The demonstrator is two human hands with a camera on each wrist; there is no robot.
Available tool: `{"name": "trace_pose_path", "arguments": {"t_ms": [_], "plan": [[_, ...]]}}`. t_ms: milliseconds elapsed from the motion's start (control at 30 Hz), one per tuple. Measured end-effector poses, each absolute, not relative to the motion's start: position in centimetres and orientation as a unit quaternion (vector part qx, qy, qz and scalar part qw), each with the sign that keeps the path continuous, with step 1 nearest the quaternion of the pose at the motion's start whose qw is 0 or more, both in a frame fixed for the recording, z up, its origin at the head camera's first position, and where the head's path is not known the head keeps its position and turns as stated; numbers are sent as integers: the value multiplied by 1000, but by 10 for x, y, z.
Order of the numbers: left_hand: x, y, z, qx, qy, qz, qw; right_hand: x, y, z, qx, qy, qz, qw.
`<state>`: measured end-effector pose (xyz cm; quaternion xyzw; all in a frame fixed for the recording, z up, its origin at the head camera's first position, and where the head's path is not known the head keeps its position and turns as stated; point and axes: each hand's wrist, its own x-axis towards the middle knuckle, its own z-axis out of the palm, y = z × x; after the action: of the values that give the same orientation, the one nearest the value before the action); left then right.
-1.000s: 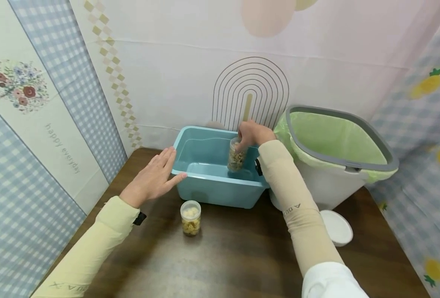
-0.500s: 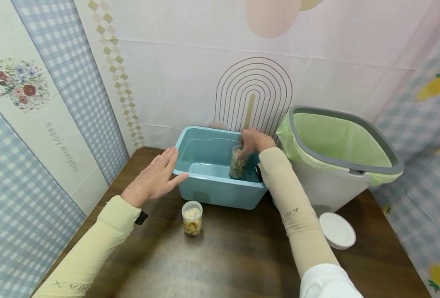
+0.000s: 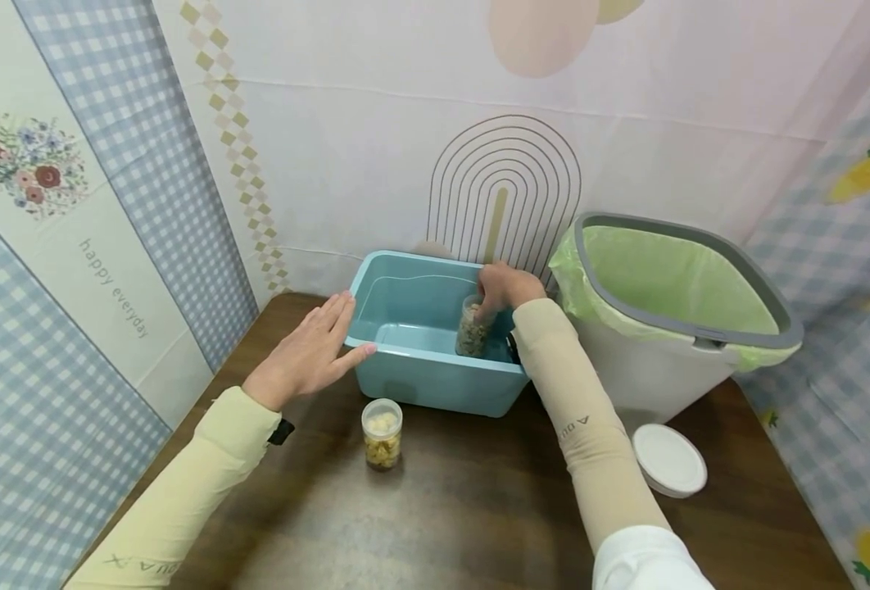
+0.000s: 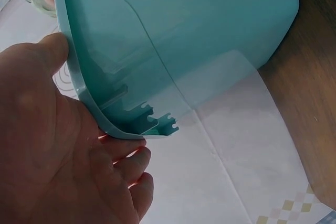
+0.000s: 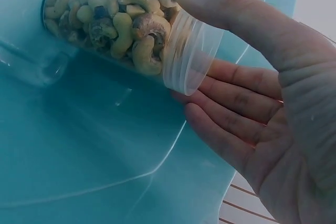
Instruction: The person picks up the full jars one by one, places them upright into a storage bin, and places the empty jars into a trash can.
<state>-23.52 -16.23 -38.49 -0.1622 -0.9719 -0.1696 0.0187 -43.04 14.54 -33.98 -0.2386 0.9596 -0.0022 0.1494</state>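
Clear plastic jar of cashew nuts (image 3: 472, 328): head view, standing low inside the light blue plastic storage bin (image 3: 435, 385) at the table's 12 o'clock, lower than a second ago, so by my reading close to set down. Right hand (image 3: 505, 287) grips its top from above. Left hand (image 3: 305, 356), fingers straight, rests flat against the bin's 9 o'clock rim. Second small clear lidded jar (image 3: 382, 433) stands on the dark wooden table (image 3: 464, 508), at the bin's 6 o'clock.

Left wrist view: left hand (image 4: 50, 145) flat under the bin (image 4: 184, 40) rim, thumb on its edge.

Right wrist view: right hand (image 5: 262, 114) pinches the jar (image 5: 126, 24) at its rim between thumb and fingers; jar body extends toward 10 o'clock.
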Motion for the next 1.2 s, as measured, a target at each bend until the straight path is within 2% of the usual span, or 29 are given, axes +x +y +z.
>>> {"name": "trace_pose_path", "arguments": {"t_ms": [267, 600, 867, 1200], "plan": [[-241, -157, -386, -155, -974, -165, 21, -434, 148, -335, -252, 956, 14, 152], [-244, -165, -383, -156, -973, -167, 6, -422, 135, -305, -247, 959, -3, 141], [-243, -173, -379, -148, -976, -159, 7, -406, 116, -276, -316, 941, 10, 123], [-246, -166, -377, -149, -977, -152, 6, -378, 119, -259, -391, 910, -9, 140]]}}
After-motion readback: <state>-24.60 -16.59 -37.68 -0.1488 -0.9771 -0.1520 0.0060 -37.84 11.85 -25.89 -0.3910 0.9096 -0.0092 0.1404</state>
